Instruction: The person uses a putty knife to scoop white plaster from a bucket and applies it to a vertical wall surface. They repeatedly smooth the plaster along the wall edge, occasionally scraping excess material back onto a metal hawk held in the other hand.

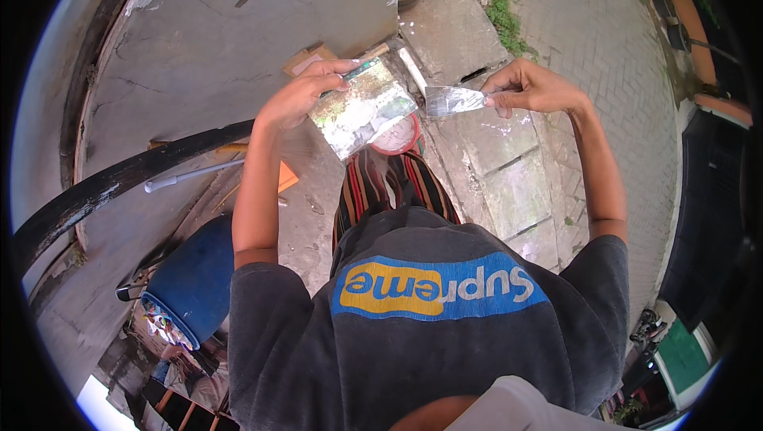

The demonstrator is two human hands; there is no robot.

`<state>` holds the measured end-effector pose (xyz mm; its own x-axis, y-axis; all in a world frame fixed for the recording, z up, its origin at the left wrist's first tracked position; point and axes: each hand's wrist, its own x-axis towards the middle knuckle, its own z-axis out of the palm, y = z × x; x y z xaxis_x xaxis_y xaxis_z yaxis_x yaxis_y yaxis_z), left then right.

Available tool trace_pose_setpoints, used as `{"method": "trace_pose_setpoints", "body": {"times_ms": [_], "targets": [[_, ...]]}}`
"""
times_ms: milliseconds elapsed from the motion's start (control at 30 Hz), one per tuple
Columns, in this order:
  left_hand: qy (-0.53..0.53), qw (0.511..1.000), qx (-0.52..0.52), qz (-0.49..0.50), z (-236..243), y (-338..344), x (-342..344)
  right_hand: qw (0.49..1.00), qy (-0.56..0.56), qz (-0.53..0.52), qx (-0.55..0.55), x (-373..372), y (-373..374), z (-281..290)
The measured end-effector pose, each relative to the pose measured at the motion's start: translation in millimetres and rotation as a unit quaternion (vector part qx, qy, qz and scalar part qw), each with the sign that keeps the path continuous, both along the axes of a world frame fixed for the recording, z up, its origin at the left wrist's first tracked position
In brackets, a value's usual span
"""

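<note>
My left hand (306, 93) is closed on a wide metal putty plate (362, 117), gripping its dark green back edge. White smears and bright reflections cover the plate's face. To its right, my right hand (536, 85) pinches a small putty knife (455, 101) close to the blade; most of its handle is hidden by the fingers. The blade points left toward the plate, with a small gap between them. Below the two tools, a reddish bucket (416, 142) holding white paste stands in front of my striped trousers, partly covered by the plate.
A grey cracked wall (191, 42) rises at the left, with a black curved pipe (119, 178) before it. Lower left lies a blue bin (195, 268) with rubbish at its mouth. A white stick (412, 69) lies beyond the bucket. Concrete slabs (509, 185) run along the right.
</note>
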<state>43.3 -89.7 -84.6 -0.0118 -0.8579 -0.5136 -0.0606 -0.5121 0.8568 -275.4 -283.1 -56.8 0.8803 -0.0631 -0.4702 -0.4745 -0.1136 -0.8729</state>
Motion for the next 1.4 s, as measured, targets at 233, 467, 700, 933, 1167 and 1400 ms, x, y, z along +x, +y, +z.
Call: {"method": "trace_pose_setpoints", "body": {"times_ms": [233,467,700,933,1167,1400], "targets": [[-0.020,0.996,0.077,-0.037,-2.6,21.9,-27.4,0.986,0.068,0.150,-0.009,48.0,-1.3,3.1],[0.040,0.994,0.081,0.055,-24.2,54.2,-44.3,0.979,0.052,0.196,0.014,67.3,22.3,-20.9],[0.015,0.983,0.119,0.137,-40.1,82.6,-65.3,0.970,0.035,0.221,0.095,73.1,65.5,-51.1],[-0.015,0.968,0.083,0.235,-18.0,117.1,-111.2,0.974,-0.067,0.155,0.150,24.9,76.4,-48.2],[0.046,0.926,-0.014,0.375,-32.4,95.1,-146.8,0.979,-0.135,0.130,0.078,-14.1,-15.9,-50.0],[0.191,0.755,-0.091,0.620,-166.5,36.6,-241.7,0.958,-0.205,0.085,-0.179,-41.8,-129.8,-69.9]]}}
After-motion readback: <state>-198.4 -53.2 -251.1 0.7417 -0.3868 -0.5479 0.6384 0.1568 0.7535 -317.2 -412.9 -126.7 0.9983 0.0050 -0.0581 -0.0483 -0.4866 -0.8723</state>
